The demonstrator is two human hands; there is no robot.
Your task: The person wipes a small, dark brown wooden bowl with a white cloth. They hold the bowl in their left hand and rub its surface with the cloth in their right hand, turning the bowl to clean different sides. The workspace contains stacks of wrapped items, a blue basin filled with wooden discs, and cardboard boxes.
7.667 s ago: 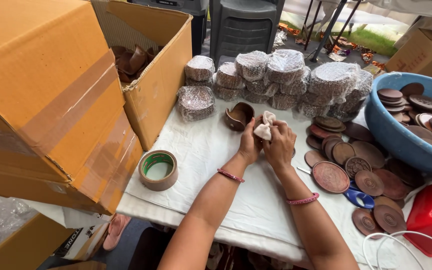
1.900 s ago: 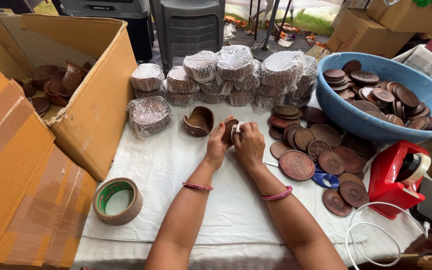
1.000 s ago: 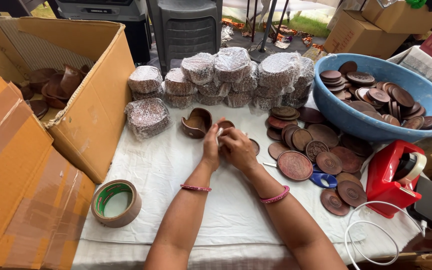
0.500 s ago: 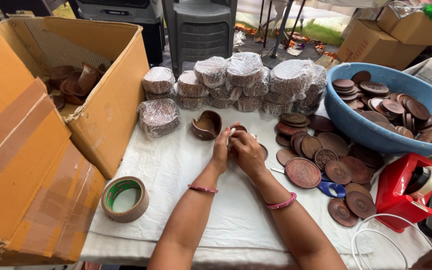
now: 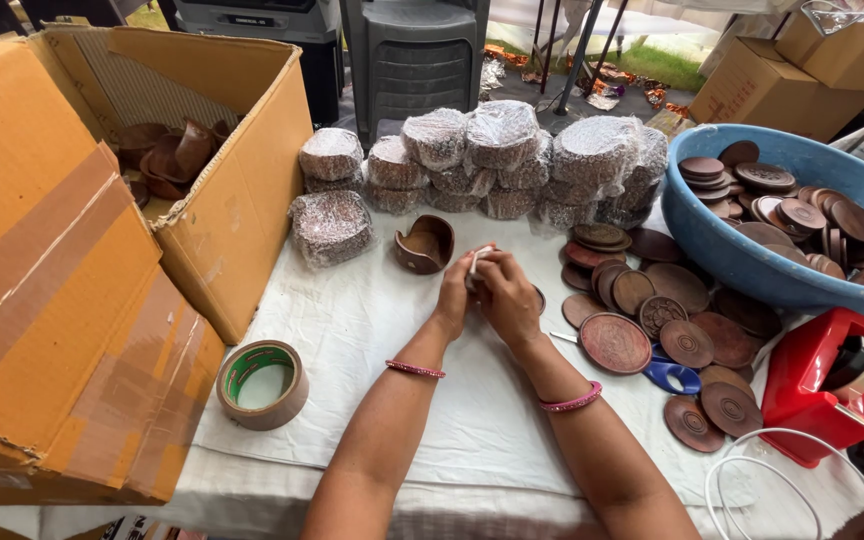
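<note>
My left hand [image 5: 455, 290] and my right hand [image 5: 508, 292] are pressed together over the white cloth [image 5: 372, 330], both closed around a small stack of brown discs with a bit of white wrapping [image 5: 478, 260] showing between the fingers. Most of the stack is hidden by my fingers. A brown wooden holder [image 5: 426, 244] stands just left of my hands. Loose carved brown discs [image 5: 614, 342] lie to the right.
Wrapped disc bundles [image 5: 500, 135] are piled at the back. An open cardboard box [image 5: 202, 150] holds brown holders. A tape roll [image 5: 263, 383] sits front left. A blue tub [image 5: 752, 262] of discs, a red tape dispenser [image 5: 814, 382], blue scissors [image 5: 668, 374] and a white cable [image 5: 782, 470] are at the right.
Over the past seconds my hands kept turning the small stack between them at the same spot. The camera view shifted slightly; nothing else on the table moved.
</note>
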